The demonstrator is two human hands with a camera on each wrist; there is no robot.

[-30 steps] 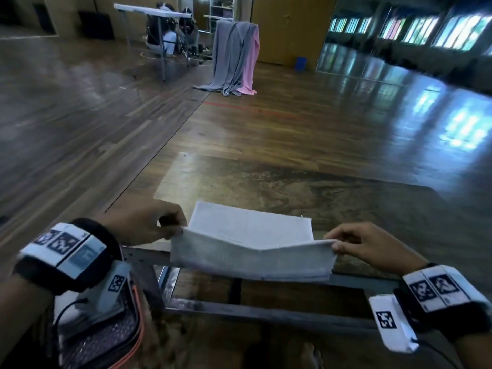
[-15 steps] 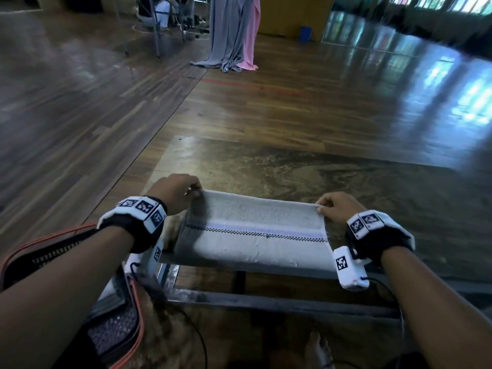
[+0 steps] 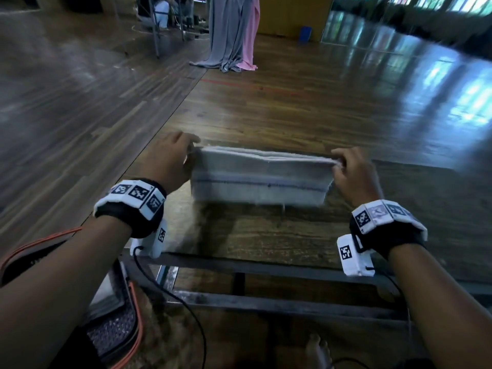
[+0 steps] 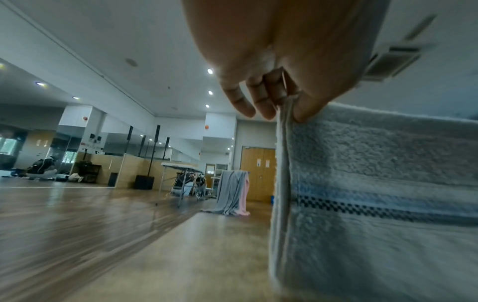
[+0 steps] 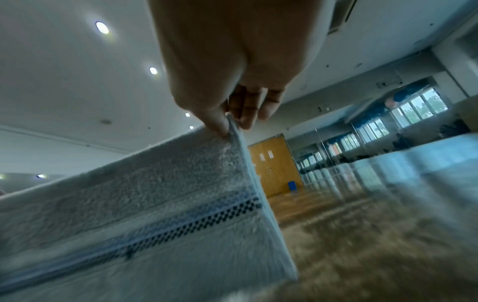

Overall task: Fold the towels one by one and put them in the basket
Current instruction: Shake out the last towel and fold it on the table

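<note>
Both grips pinch the folded towel [image 3: 262, 179] by its top corners, left hand [image 3: 170, 161] at 9 o'clock, right hand [image 3: 355, 174] at 3 o'clock, hanging it above the tabletop [image 3: 266, 235]; basket [image 3: 114, 328] sits at 7 o'clock.

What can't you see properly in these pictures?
- Basket: head view, mostly hidden by the left forearm and cut by the edge; contents unclear.
- Towel: far side hidden in every view; its lower edge is blurred.
- Right hand: right wrist view, the towel covers its fingertips.
</note>
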